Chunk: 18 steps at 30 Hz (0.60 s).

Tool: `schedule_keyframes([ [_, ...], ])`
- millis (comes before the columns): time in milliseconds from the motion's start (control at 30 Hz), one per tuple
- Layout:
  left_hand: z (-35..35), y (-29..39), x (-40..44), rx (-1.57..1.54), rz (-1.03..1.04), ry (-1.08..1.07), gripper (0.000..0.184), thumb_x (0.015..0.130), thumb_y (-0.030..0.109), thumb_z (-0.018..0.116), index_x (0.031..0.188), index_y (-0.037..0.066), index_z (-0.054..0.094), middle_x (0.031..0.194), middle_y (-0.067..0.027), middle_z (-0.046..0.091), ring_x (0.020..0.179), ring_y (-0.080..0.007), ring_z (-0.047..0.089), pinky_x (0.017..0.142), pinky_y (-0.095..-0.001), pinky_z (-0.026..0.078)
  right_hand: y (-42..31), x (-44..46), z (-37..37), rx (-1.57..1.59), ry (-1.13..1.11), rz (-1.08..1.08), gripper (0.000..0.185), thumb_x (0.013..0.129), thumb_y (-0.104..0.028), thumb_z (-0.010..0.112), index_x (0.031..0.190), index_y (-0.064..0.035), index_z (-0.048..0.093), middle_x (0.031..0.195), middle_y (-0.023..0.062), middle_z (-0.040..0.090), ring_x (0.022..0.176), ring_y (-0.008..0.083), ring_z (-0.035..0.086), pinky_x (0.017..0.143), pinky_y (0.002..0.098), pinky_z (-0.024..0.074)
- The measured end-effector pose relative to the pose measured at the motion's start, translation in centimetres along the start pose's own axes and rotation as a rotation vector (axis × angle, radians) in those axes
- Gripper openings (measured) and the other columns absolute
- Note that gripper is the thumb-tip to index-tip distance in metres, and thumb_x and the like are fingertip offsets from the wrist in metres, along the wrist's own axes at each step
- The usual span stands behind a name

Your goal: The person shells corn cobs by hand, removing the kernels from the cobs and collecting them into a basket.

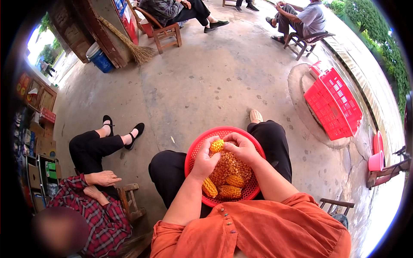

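- red plastic makes up the round basket (228,128) in my lap, pierced with holes and set between my knees in black trousers (168,174).
- loose kernels (234,167) lie heaped in it; on the near side rest three yellow cobs: a left cob (209,188) leaning by the rim, an upper cob (235,181) and a lower cob (229,192) just beside it.
- past my right knee, well apart, a red crate (333,103) sits on the concrete floor (202,86), with a pink tub (376,161) nearer the right edge.
- at the far left, a blue bucket (100,58) stands near a straw broom (124,41).
- to my left sits a person in a plaid shirt (94,215), hands in their lap; others sit farther off.
- my own hands hide part of the heap.
- both forearms reach forward from my orange shirt (258,228) and angle inward, so my left hand (203,157) and right hand (243,149) meet above the basket.
- the fingers of both are drawn in close, holding a short yellow cob (217,146) between them over the kernels' far side.
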<state>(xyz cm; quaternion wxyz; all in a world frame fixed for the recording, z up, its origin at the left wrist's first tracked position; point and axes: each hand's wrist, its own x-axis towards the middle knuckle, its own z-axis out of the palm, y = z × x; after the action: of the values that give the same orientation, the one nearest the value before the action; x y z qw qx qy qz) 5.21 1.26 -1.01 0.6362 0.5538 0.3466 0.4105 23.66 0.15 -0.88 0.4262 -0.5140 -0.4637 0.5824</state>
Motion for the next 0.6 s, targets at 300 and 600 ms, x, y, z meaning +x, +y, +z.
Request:
schedule_keyframes([
  [300,0.18,0.34,0.02,-0.028,-0.079,-0.069,0.045,0.096,-0.001,0.053,0.139,0.004,0.041,0.119,-0.0069,0.056,0.105,-0.0116,0.058,0.089,-0.0257,0.05,-0.33,-0.17,-0.22,0.105,0.042,0.027,0.027,0.089,-0.014,0.071,0.11,-0.0008,0.061,0.099,0.0033,0.064,0.091,0.0106,0.062,0.083,0.0263,0.0508],
  [600,0.0,-0.27,0.06,0.018,-0.021,-0.061,0.037,0.098,0.003,0.052,0.134,0.004,0.045,0.117,-0.0064,0.057,0.101,-0.0101,0.057,0.085,-0.0249,0.05,0.15,-0.18,-0.24,0.131,-0.005,-0.013,0.025,0.093,-0.011,0.064,0.114,0.0004,0.057,0.103,0.0036,0.062,0.093,0.0113,0.062,0.085,0.0257,0.0511],
])
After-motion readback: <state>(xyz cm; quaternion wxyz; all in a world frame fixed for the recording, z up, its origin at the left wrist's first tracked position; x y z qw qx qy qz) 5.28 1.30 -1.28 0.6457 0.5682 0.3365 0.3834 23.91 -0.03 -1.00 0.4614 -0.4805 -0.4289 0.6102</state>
